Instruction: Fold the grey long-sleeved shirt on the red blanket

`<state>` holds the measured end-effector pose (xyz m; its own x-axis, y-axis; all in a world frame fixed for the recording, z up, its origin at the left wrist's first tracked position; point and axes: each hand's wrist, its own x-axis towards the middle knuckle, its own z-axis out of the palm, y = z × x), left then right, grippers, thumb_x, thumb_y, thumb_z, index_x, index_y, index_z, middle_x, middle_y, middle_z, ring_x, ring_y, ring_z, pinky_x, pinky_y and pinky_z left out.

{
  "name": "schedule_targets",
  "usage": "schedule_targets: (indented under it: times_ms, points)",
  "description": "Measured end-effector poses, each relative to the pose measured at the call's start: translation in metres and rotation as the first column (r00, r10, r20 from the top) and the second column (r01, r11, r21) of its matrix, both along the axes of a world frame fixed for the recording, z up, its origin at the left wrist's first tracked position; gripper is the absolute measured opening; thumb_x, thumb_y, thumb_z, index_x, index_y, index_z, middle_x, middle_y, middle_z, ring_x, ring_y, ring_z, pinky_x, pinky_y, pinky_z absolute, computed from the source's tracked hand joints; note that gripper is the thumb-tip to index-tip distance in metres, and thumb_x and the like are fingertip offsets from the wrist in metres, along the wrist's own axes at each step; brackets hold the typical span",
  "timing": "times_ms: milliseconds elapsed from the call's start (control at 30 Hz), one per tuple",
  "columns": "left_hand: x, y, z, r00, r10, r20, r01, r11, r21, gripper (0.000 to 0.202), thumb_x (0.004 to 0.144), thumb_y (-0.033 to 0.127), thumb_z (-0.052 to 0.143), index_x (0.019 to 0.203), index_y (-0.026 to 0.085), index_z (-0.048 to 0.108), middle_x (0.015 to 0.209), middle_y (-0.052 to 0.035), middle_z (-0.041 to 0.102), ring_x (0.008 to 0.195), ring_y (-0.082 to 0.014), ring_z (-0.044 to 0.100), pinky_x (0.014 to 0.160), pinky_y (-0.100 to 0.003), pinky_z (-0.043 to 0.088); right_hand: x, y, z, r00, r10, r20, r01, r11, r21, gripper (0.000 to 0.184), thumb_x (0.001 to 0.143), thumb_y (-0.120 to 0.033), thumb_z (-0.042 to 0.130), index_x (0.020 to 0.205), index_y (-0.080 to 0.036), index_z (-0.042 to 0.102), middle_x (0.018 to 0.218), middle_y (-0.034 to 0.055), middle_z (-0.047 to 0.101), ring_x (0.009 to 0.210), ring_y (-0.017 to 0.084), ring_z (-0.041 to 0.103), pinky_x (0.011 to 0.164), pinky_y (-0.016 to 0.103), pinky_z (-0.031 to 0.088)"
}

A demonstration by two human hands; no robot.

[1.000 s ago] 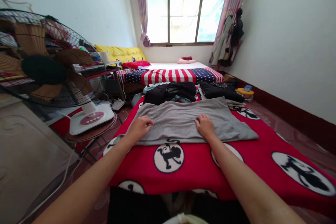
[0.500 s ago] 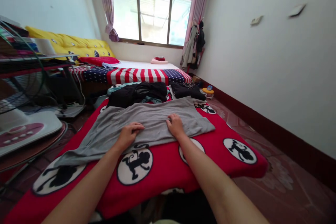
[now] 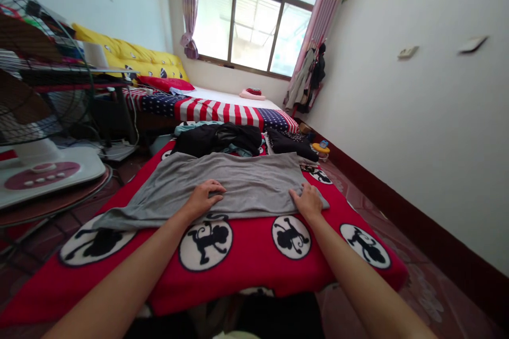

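The grey garment (image 3: 246, 185) lies spread flat across the middle of the red blanket (image 3: 250, 257), its long side parallel to the blanket's near edge. The left hand (image 3: 204, 197) rests on the garment's near hem, fingers bent with the tips on the cloth; whether they pinch it cannot be told. The right hand (image 3: 308, 201) lies flat on the garment's near right corner, fingers extended and together. A pile of dark clothes (image 3: 218, 140) sits at the blanket's far edge.
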<state>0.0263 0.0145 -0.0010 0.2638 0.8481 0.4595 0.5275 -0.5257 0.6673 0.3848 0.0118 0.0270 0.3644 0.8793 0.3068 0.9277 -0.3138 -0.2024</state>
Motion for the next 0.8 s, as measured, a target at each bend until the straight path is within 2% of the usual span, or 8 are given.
schedule_targets:
  times_ms: [133,300,367,433,567,733,800]
  points:
    - [0.001,-0.004,0.003,1.0,-0.009,-0.013,0.009,1.0,0.005,0.021,0.073,0.028,0.068,0.092,0.021,0.074,0.099,-0.0058,0.066,0.094,-0.0212,0.062,0.089,-0.035,0.047,0.004,0.002,-0.004,0.996,-0.029,0.089,0.027,1.0,0.013,0.047,0.088,-0.05,0.055,0.117,-0.013,0.059,0.113,0.0174,0.059,0.109,0.031,0.054,0.083,0.037,0.042]
    - [0.003,-0.007,0.004,1.0,-0.014,-0.026,0.014,1.0,0.01,0.032,0.067,0.034,0.077,0.096,0.022,0.074,0.101,-0.005,0.064,0.095,-0.0216,0.061,0.089,-0.035,0.048,0.024,0.004,-0.006,0.977,0.196,0.087,-0.203,0.976,0.081,0.025,0.092,-0.029,0.051,0.113,-0.018,0.061,0.111,0.0103,0.061,0.096,0.021,0.059,0.075,0.029,0.041]
    - [0.003,-0.007,0.003,1.0,-0.015,-0.027,0.016,0.999,0.029,0.033,0.066,0.035,0.079,0.096,0.022,0.074,0.102,-0.0049,0.063,0.096,-0.0219,0.061,0.091,-0.036,0.048,0.032,0.005,-0.003,0.969,0.233,0.082,-0.24,0.966,0.097,0.021,0.091,-0.023,0.05,0.109,-0.018,0.062,0.109,0.0083,0.062,0.093,0.019,0.06,0.074,0.028,0.041]
    - [0.003,-0.007,0.002,1.0,-0.015,-0.027,0.017,0.998,0.059,0.032,0.066,0.035,0.08,0.095,0.022,0.074,0.103,-0.0052,0.063,0.099,-0.0225,0.06,0.093,-0.037,0.047,0.037,0.005,0.0,0.975,0.208,0.074,-0.214,0.973,0.083,0.022,0.092,-0.027,0.051,0.108,-0.018,0.062,0.106,0.0085,0.063,0.092,0.02,0.061,0.073,0.028,0.041]
    - [0.004,-0.008,0.0,0.999,-0.014,-0.043,0.019,0.994,0.107,0.029,0.067,0.033,0.08,0.094,0.023,0.074,0.109,-0.0063,0.062,0.106,-0.0242,0.058,0.097,-0.039,0.045,0.032,0.003,0.0,0.995,0.082,0.057,-0.081,0.997,-0.02,0.039,0.091,-0.049,0.051,0.109,-0.016,0.061,0.101,0.0114,0.064,0.089,0.024,0.062,0.069,0.031,0.041]
    - [0.005,-0.012,0.002,0.996,0.003,-0.092,0.011,0.988,0.154,0.032,0.067,0.032,0.081,0.097,0.023,0.074,0.118,-0.0084,0.062,0.113,-0.027,0.055,0.101,-0.042,0.043,0.017,-0.001,-0.005,0.982,0.153,0.113,-0.159,0.986,0.042,0.026,0.086,-0.041,0.06,0.1,-0.018,0.061,0.104,0.0086,0.063,0.102,0.024,0.058,0.074,0.03,0.041]
    - [0.005,-0.013,0.003,0.993,-0.007,-0.122,0.027,0.985,0.168,0.034,0.068,0.034,0.08,0.1,0.023,0.073,0.121,-0.0087,0.062,0.115,-0.0275,0.055,0.102,-0.043,0.043,0.013,-0.001,-0.005,0.984,0.139,0.112,-0.146,0.988,0.058,0.031,0.086,-0.04,0.061,0.106,-0.017,0.059,0.108,0.0097,0.062,0.103,0.025,0.058,0.074,0.031,0.041]
